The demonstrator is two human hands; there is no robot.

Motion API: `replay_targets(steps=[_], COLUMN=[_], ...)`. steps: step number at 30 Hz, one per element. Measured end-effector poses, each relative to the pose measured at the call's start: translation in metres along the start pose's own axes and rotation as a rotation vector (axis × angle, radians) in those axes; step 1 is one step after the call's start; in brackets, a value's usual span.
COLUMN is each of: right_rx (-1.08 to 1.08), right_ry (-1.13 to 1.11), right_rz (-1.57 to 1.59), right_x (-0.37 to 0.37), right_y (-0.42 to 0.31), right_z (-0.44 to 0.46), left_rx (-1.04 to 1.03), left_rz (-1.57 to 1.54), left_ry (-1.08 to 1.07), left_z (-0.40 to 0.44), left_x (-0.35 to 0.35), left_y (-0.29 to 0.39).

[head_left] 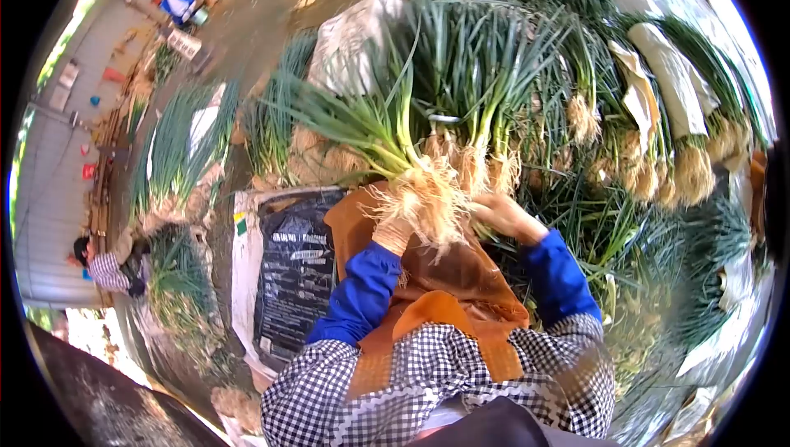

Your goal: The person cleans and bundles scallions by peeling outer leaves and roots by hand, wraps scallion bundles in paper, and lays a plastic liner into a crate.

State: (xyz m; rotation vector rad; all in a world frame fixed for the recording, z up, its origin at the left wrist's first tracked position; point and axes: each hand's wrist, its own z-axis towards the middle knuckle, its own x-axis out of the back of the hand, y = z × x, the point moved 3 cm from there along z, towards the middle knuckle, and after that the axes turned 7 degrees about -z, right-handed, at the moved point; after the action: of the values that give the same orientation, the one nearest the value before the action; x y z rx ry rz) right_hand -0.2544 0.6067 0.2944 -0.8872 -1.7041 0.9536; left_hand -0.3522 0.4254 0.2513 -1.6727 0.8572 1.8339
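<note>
My left hand (394,236) is wrapped round the root end of a bunch of green onions (403,147), whose leaves fan out up and to the left. Its pale, stringy roots (428,196) cover most of the fingers. To the right of these roots is my right hand (506,217), fingers curled together at their edge; whatever it may grip is hidden. Just beyond both hands, more green onions (485,118) lie with roots towards me and leaves pointing away. A brown apron (436,270) spreads over my lap below the hands.
A black printed sack (296,274) lies to my left. Rolled, wrapped onion bundles (671,77) sit at the right, with loose leaves (592,217) nearer me. Further left are more onion piles (181,151) and a seated person (111,270); another person (181,3) is farther back.
</note>
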Motion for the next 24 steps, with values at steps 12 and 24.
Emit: replay_targets(steps=[12, 24], right_rx=[0.008, 0.057], right_ry=[0.488, 0.011], right_rz=[-0.382, 1.026], right_x=[0.040, -0.035], right_y=[-0.024, -0.033], right_z=[-0.039, 0.073], left_rx=[-0.308, -0.116], left_rz=[1.028, 0.293], left_ry=[0.158, 0.229], left_z=[-0.009, -0.031], left_x=[0.005, 0.007], left_y=[-0.017, -0.035])
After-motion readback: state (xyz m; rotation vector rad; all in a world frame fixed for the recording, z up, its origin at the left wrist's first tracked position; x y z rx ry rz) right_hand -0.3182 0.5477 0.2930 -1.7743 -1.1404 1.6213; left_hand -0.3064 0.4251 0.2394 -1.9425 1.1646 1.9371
